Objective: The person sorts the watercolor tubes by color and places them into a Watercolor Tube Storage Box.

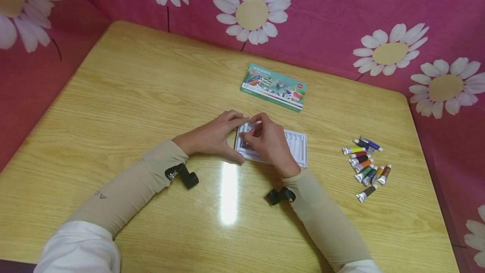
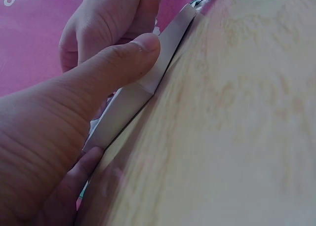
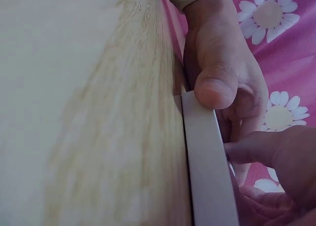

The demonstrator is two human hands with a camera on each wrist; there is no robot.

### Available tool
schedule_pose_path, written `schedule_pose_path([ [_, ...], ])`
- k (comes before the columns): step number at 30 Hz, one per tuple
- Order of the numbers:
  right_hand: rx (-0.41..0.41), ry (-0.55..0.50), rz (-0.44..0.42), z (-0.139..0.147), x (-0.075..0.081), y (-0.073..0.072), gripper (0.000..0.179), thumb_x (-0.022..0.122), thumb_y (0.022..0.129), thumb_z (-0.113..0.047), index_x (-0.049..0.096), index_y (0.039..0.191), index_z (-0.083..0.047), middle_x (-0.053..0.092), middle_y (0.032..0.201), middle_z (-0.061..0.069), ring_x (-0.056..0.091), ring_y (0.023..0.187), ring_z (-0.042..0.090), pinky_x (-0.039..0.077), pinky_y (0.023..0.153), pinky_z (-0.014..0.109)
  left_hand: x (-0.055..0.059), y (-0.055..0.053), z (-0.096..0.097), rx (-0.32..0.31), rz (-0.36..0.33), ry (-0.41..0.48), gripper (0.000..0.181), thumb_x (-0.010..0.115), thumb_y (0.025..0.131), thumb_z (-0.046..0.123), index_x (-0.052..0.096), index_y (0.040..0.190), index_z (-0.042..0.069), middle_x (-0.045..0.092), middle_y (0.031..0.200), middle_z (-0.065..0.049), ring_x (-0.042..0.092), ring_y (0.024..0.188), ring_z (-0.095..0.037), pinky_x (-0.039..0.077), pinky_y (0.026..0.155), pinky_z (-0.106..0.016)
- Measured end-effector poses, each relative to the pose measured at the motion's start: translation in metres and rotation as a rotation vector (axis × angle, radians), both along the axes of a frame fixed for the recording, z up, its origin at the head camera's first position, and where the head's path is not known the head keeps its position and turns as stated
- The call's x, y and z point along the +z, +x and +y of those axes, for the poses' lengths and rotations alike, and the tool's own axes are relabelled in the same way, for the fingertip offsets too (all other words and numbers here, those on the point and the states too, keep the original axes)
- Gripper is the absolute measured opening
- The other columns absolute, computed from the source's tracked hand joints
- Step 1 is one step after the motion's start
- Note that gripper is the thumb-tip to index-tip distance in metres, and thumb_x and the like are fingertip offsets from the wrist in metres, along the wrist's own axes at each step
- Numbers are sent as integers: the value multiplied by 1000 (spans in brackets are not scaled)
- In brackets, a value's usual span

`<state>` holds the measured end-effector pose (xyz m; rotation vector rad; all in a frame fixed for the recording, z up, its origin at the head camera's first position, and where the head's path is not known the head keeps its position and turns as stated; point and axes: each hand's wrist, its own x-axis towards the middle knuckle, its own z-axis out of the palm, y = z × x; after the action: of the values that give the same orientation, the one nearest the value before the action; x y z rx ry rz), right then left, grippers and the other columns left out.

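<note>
A white slotted plastic tray (image 1: pixel 303 148) lies on the table, and its row of narrow compartments shows to the right of the hands. My left hand (image 1: pixel 214 136) grips the tray's left end, thumb at the near edge and fingers at the far corner. In the left wrist view the thumb (image 2: pixel 131 58) lies against the tray's side wall (image 2: pixel 123 115). My right hand (image 1: pixel 270 140) is over the tray's left part, its thumb and fingers pinching a pale paint tube (image 1: pixel 245 128) at the leftmost compartments. The fingers hide most of this tube.
Several paint tubes (image 1: pixel 363 164) in different colours lie in a loose group to the right of the tray. A green illustrated paint box (image 1: pixel 273 87) lies flat behind it. Flowered pink cloth (image 1: pixel 314 20) borders the wooden table (image 1: pixel 151 83) at the back and sides.
</note>
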<state>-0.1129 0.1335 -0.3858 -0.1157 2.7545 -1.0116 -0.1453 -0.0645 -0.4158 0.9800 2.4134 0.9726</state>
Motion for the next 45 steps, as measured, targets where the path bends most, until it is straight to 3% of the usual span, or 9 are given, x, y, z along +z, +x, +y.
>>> schedule_pose_path([
  [6,0,7,-4,-1,-1,0,36,77,93,-29,62,121,-13,75,95,6,70,84,19,56,68,25,0,0,-1,2,0,-7,116,89,72,59,31,164,19,38,160,-7,36,149,-24,36,126,-45],
  [12,16,34,51,-1,-1,1,32,77,93,-28,66,118,-11,74,93,7,68,82,19,52,67,26,1,0,-1,-3,0,-17,116,89,72,59,33,163,15,36,161,-9,34,151,-26,34,127,-45],
  [20,46,54,119,-1,0,2,24,77,94,-28,76,107,-7,80,93,8,74,83,19,58,76,35,4,0,-1,-4,-14,-14,114,89,73,58,34,162,11,34,163,-9,32,153,-25,33,129,-44],
  [30,43,34,57,3,2,2,21,72,96,-20,81,112,-9,82,87,3,75,78,11,56,80,30,4,1,0,-3,-11,-8,114,89,73,57,35,162,11,34,164,-9,30,155,-25,31,129,-45],
  [38,46,43,68,6,2,1,21,73,95,-20,82,112,-11,83,93,3,76,89,15,58,85,35,3,0,0,-1,-6,-3,115,89,72,58,35,162,11,35,163,-8,32,153,-24,32,128,-45],
  [45,82,27,74,7,2,1,22,72,96,-19,79,115,-9,82,90,3,75,78,10,57,77,30,2,0,0,1,-6,-1,115,89,71,59,35,162,12,35,163,-7,33,152,-24,33,128,-45],
])
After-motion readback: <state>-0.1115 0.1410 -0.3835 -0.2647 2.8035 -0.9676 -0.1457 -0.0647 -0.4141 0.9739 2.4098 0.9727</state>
